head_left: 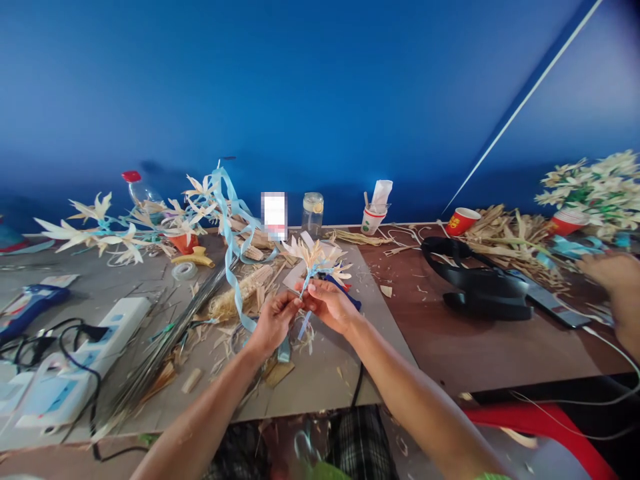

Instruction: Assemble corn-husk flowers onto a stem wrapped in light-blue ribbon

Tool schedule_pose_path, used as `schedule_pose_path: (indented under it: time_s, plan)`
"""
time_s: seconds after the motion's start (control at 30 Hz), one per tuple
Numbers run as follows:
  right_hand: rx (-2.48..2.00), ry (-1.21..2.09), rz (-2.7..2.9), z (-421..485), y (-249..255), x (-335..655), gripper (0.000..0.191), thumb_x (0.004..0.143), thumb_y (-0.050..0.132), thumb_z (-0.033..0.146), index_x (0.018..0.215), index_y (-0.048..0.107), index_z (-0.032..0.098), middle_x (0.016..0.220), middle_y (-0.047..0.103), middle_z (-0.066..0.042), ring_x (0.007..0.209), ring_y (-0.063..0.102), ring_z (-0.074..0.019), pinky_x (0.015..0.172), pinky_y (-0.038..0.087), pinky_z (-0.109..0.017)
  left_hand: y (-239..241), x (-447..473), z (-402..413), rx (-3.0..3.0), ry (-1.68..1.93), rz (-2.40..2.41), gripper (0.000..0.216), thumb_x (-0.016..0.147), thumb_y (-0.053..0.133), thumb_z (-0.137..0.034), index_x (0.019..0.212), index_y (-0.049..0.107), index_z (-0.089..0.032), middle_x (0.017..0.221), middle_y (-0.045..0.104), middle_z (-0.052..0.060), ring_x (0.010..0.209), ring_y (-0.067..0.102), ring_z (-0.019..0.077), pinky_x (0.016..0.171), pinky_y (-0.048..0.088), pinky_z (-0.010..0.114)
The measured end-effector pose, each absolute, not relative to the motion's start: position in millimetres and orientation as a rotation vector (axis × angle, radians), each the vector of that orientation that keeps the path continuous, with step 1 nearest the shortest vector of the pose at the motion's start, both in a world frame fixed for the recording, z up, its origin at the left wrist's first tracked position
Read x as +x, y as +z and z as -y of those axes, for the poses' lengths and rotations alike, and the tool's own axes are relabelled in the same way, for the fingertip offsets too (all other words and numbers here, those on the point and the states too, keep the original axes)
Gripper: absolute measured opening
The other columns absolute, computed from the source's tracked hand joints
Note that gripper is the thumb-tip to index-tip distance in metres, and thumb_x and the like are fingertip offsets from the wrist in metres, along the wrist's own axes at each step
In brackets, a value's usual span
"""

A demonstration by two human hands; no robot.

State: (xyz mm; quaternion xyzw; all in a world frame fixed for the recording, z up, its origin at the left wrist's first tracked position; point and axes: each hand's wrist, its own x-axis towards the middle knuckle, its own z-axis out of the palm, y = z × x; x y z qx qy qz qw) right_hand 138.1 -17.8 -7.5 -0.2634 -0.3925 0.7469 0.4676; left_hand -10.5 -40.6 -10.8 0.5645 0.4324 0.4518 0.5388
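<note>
My left hand (273, 322) and my right hand (327, 304) meet over the grey mat (325, 373), both pinched on the stem of a small straw flower (319, 260) with pale petals. A light blue ribbon (304, 325) is wound on that stem and hangs down between my fingers. A long curl of the same blue ribbon (231, 233) trails from the left.
Finished straw flowers (125, 230) lie at the far left beside a power strip (107, 337), a bundle of wires (165, 347) and a tape roll (185, 270). A jar (313, 213), paper cups (373, 219), a black device (477, 283) and another person's hand (613, 277) are at the right.
</note>
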Motion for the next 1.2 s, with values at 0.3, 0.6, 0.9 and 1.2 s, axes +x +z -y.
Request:
schedule_pose_path:
  time_s: [0.3, 0.6, 0.9, 1.2]
  plan:
    - [-0.855, 1.616, 0.879, 16.2, -3.8, 131.5, 0.043, 0.049, 0.084, 0.038, 0.052, 0.046, 0.018, 0.047, 0.040, 0.008, 0.046, 0.034, -0.0048, 0.049, 0.027, -0.023, -7.2, -4.9, 39.3, 1.372, 0.987, -1.044, 0.039, 0.072, 0.062, -0.053, 0.071, 0.060, -0.014, 0.051, 0.035, -0.006, 0.047, 0.027, 0.0059, 0.046, 0.021, 0.021]
    - [-1.041, 1.462, 0.901, 13.8, -12.2, 130.6, 0.051, 0.050, 0.083, 0.042, 0.052, 0.036, 0.020, 0.042, 0.031, 0.011, 0.041, 0.026, -0.0047, 0.045, 0.018, -0.024, -10.7, -1.5, 42.5, 1.398, 0.969, -1.085, 0.028, 0.074, 0.062, -0.042, 0.072, 0.063, -0.013, 0.052, 0.038, -0.006, 0.046, 0.027, 0.0053, 0.044, 0.021, 0.021]
    - [-0.693, 1.832, 1.009, 17.5, -3.6, 142.4, 0.028, 0.062, 0.078, 0.040, 0.068, 0.062, 0.017, 0.059, 0.051, 0.003, 0.051, 0.036, -0.0068, 0.057, 0.032, -0.026, -8.6, -6.4, 41.6, 1.290, 1.011, -1.056, 0.033, 0.074, 0.060, -0.046, 0.069, 0.062, -0.014, 0.046, 0.035, -0.007, 0.044, 0.026, 0.0055, 0.044, 0.019, 0.022]
    - [-0.985, 1.465, 1.048, 14.2, -12.2, 130.9, 0.039, 0.055, 0.079, 0.040, 0.053, 0.046, 0.019, 0.045, 0.041, 0.007, 0.047, 0.034, -0.0075, 0.050, 0.022, -0.025, -16.7, -3.7, 39.6, 1.436, 0.984, -1.106, 0.029, 0.079, 0.057, -0.043, 0.081, 0.064, -0.015, 0.053, 0.041, -0.006, 0.046, 0.028, 0.0061, 0.045, 0.021, 0.022]
